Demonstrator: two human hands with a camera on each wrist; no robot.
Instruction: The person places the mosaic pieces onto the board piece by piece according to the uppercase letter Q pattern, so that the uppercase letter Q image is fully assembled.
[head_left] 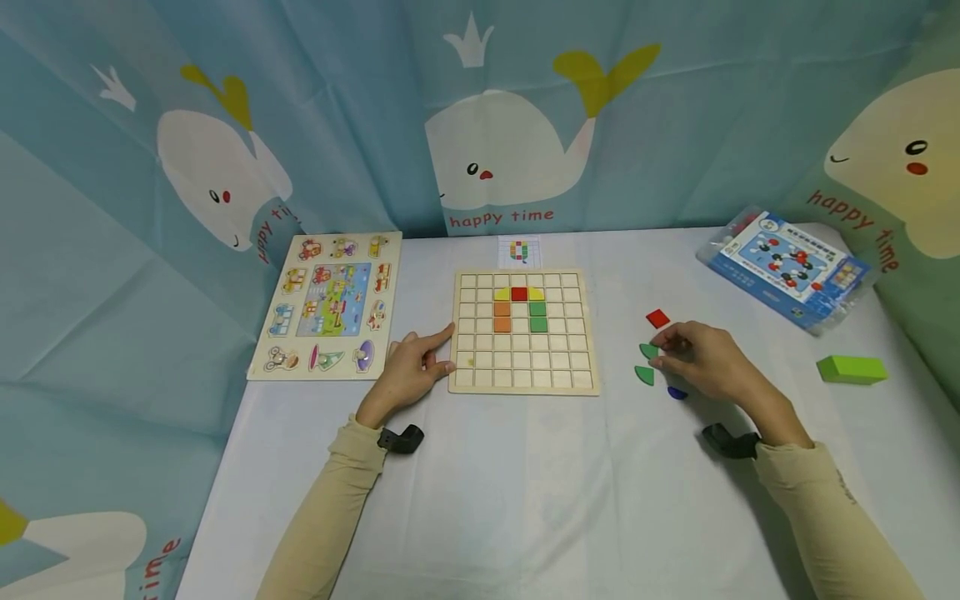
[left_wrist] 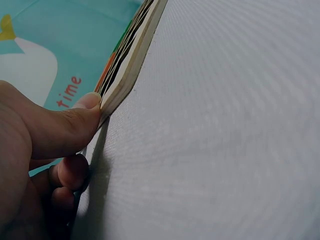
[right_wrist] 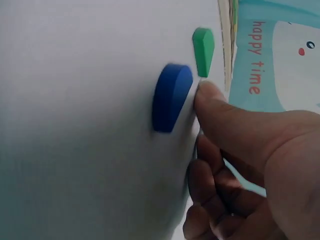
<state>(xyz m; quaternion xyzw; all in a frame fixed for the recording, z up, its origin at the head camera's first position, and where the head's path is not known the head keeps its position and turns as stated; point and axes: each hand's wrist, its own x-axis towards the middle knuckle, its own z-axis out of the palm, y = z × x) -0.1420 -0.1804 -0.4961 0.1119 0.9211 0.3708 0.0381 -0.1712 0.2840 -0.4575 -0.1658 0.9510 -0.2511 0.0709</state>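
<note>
The wooden grid board (head_left: 525,367) is steadied at its left edge by the left hand (head_left: 411,367), thumb pressed flat, forefinger straight. To its right, on bare tablecloth (head_left: 525,500), a green curved piece (head_left: 648,351) is pinched by the right hand (head_left: 705,358). Alongside are seen a second green piece (head_left: 644,375), a blue piece (head_left: 677,392) and a red square (head_left: 657,317).

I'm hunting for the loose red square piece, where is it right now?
In the head view, the red square lies on the table right of the grid board, just beyond the right hand and the green pieces.
</note>
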